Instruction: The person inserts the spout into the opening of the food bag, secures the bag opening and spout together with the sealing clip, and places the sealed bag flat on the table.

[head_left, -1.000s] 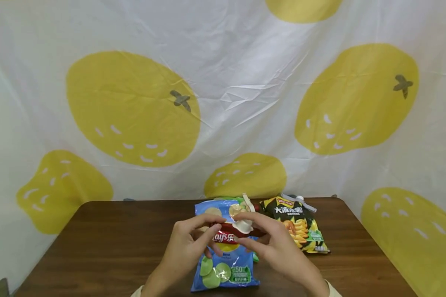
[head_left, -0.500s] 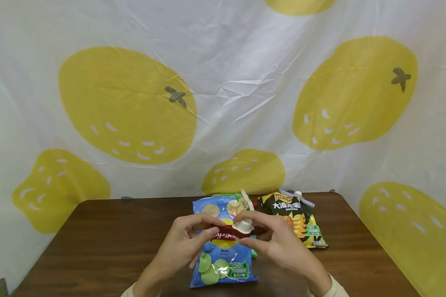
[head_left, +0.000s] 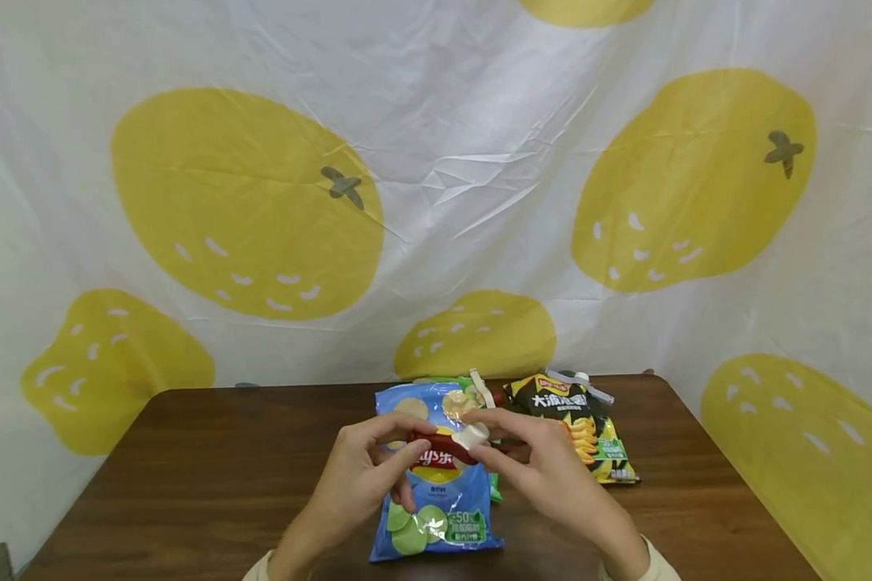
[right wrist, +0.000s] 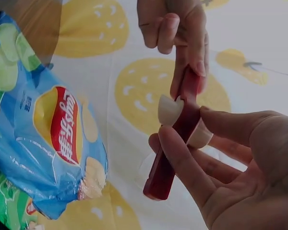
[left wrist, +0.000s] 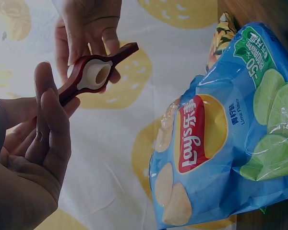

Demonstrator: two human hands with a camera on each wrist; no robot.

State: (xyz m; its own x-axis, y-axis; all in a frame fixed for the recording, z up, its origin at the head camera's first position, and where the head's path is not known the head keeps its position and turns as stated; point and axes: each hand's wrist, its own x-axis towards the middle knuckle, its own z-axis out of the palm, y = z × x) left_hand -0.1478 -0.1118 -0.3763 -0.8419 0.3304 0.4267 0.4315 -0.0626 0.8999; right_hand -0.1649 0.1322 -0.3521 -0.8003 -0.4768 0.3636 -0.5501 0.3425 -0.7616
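Note:
Both hands hold a dark red bag clip (head_left: pixel 442 445) with a white spout (head_left: pixel 472 436) in its middle, raised over a blue Lay's chip bag (head_left: pixel 436 516). My left hand (head_left: pixel 363 468) pinches one end of the clip between thumb and fingers. In the right wrist view, the thumb and index finger of my right hand (right wrist: pixel 245 158) grip the clip near the white spout (right wrist: pixel 169 110), which sticks out on both sides. The left wrist view looks into the spout's round opening (left wrist: pixel 97 74). Lime slices are printed on the bag, which lies flat on the table.
A black chip bag (head_left: pixel 603 448) lies at the right, with a grey clip (head_left: pixel 589 386) at its top. Behind the blue bag a green bag (right wrist: pixel 9 199) shows, with a white and red clip (head_left: pixel 483 389) by it. A lemon-patterned cloth (head_left: pixel 472 202) hangs behind the brown table (head_left: pixel 211 484).
The clip has turned in my hands, so its white spout now tips over to the right instead of standing upright. Both hands keep their grip, and the head view has shifted slightly.

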